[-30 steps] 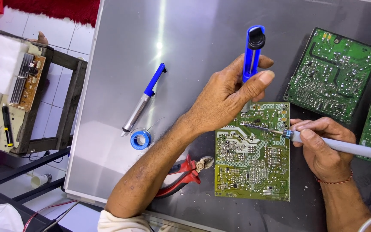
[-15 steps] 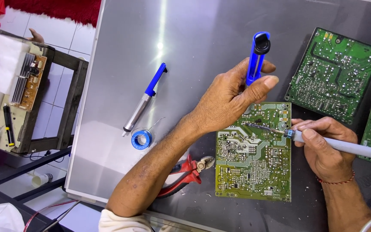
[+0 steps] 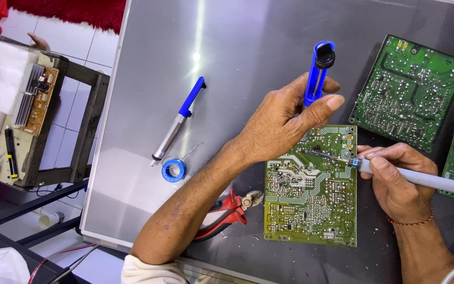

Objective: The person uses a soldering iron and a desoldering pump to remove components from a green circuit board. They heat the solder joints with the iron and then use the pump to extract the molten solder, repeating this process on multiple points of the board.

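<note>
My left hand (image 3: 282,123) grips a blue desoldering pump (image 3: 317,71), held upright with its tip down on the top edge of a green circuit board (image 3: 311,202). My right hand (image 3: 398,179) holds a soldering iron (image 3: 421,178) by its pale handle. Its thin metal tip (image 3: 319,154) points left and rests on the board just below my left hand. The board lies solder side up on the grey metal table (image 3: 237,47).
A second blue and silver desoldering pump (image 3: 178,120) and a blue solder spool (image 3: 174,169) lie left of my forearm. Red-handled cutters (image 3: 227,210) sit under my left arm. Two more green boards (image 3: 408,92) lie at the right. A stand with another board (image 3: 32,100) is beside the table's left edge.
My left hand and the blue pump have shifted slightly to the right and down toward the board. The iron stays in place.
</note>
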